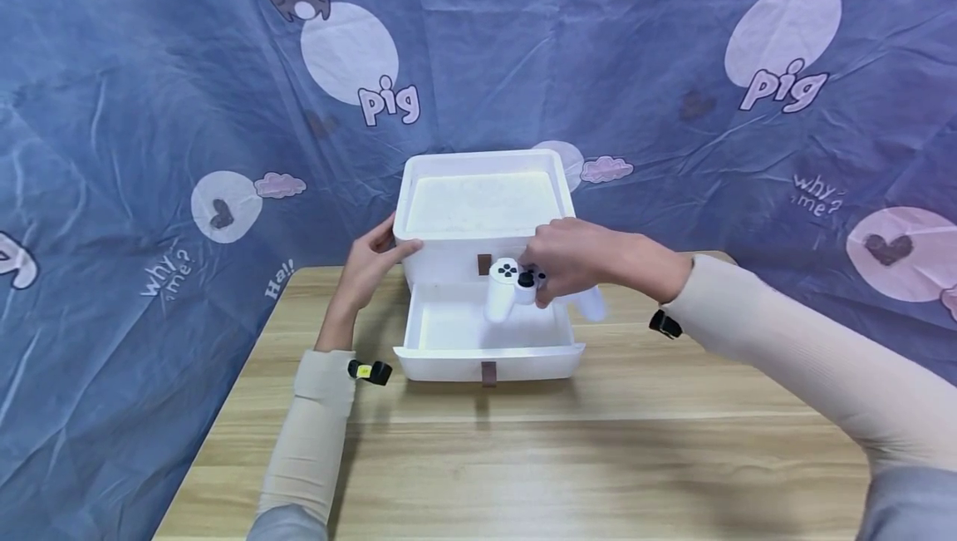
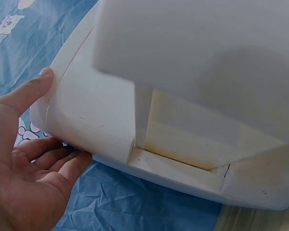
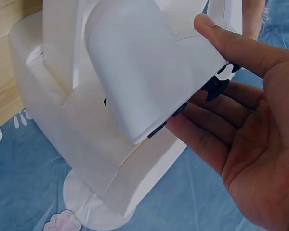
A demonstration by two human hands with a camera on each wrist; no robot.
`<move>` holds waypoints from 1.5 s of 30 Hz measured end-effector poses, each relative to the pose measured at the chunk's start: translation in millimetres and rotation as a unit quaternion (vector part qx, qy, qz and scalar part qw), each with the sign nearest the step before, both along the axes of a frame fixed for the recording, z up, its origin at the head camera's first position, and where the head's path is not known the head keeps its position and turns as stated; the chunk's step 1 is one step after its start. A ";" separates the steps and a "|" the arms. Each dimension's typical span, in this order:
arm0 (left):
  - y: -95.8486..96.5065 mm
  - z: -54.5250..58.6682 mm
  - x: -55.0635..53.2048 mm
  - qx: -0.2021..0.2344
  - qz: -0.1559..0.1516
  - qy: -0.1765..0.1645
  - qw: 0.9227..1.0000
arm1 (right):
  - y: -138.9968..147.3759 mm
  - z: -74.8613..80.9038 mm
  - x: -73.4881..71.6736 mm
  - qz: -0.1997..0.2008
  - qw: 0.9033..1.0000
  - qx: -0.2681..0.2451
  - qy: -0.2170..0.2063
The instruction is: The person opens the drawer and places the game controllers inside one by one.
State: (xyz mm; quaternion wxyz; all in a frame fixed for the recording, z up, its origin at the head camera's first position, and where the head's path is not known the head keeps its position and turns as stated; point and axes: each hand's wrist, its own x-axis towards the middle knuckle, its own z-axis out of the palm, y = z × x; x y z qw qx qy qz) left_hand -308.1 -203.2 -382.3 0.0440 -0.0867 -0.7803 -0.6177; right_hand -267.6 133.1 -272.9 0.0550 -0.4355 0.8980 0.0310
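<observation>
A white two-drawer storage box (image 1: 486, 161) stands at the back of the table, its lower drawer (image 1: 441, 365) pulled out. My left hand (image 1: 366, 267) grips the box's upper left front corner, thumb on the front and fingers along the side. In the left wrist view that hand (image 2: 33, 178) has its thumb at one edge and curled fingers at the other. Over the open drawer, my right hand (image 1: 564, 258) holds a white game controller (image 1: 501, 287) by its middle. The right wrist view shows the controller (image 3: 135, 62) tilted, thumb on its back, fingers on the button side.
Brown pull tabs (image 1: 488, 373) hang on both drawer fronts. The box's top is a shallow, rimmed tray. Behind the wooden table (image 1: 523, 474) hangs a blue patterned cloth (image 1: 478, 42), close to the box's back. Black straps (image 1: 665, 324) sit at both wrists.
</observation>
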 end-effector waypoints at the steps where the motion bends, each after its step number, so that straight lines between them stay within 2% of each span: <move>1: 0.1 0.0 0.1 -0.001 0.000 0.000 1.000 | -3.4 -0.2 -0.5 0.001 1.000 0.003 0.000; 8: -0.6 0.4 -0.1 -0.003 0.004 0.001 1.000 | -24.8 -4.7 -5.1 0.021 1.000 0.018 0.003; 17: -3.0 1.5 -1.4 -0.001 0.006 0.001 1.000 | -50.8 -21.6 -13.7 0.036 0.998 0.034 -0.026; 30: -1.7 1.9 -2.2 0.010 0.000 -0.001 1.000 | -76.9 -53.8 -23.6 0.017 0.997 0.069 -0.027; 36: -0.4 1.5 -1.8 0.013 0.000 0.000 1.000 | -80.6 -69.7 -28.2 0.004 0.996 0.071 -0.048; 45: -0.4 -0.6 -1.7 0.004 0.002 -0.004 1.000 | -78.9 -85.4 -30.2 -0.008 0.997 0.064 -0.032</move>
